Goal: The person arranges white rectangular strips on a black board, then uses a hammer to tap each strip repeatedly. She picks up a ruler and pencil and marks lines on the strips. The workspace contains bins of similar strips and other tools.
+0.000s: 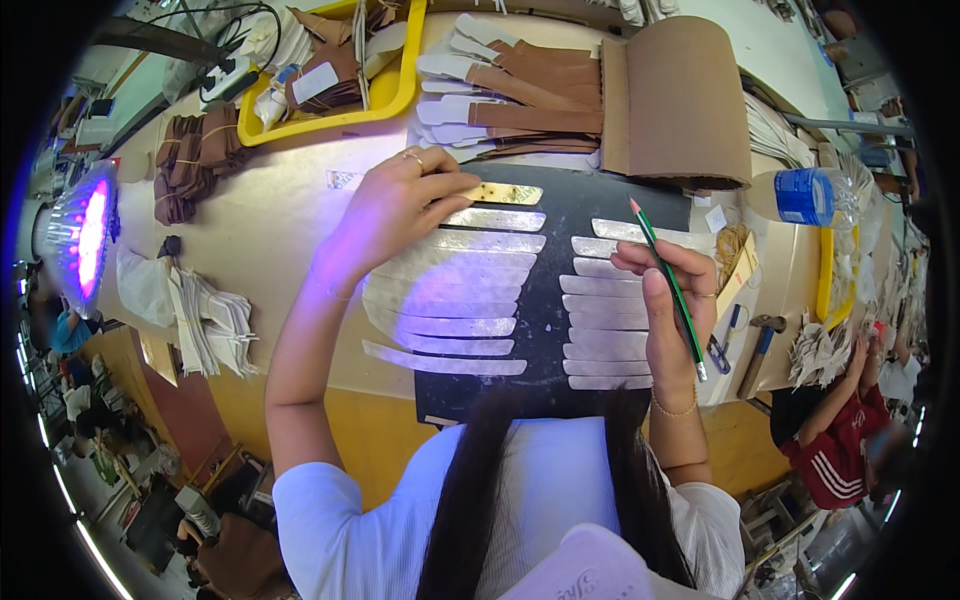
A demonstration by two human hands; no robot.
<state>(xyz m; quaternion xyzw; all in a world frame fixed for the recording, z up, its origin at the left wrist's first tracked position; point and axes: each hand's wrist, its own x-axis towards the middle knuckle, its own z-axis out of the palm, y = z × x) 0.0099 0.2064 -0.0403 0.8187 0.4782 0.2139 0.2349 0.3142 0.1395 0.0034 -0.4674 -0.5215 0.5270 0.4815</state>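
Tan covering spreads across the bench (265,225) in a busy workroom, where a person in a red top (845,450) is seen off to the right. On the bench lies a black mat (548,350), carrying two columns of slim pale strips: the left column (455,262) and the right column (605,310), with a dark gap between them.

At the far end of the left column lies a yellowish speckled strip (510,193). The left hand (415,195) reaches over the mat, its fingers bent and close together at this strip's left end; whether they pinch it or only press on it, I cannot tell. The right hand (678,285) is raised over the right column, thumb and fingers pinching a green pencil (683,305), its pointed end away from the body.

Beyond the mat, brown pieces with white ends (535,85) lie beside a curved cardboard sheet (690,100). A yellow tray (325,127) stands farther left, and a glowing lamp (88,240) at the left edge. To the right are a plastic bottle (803,196) with a blue label and a hammer (758,358).
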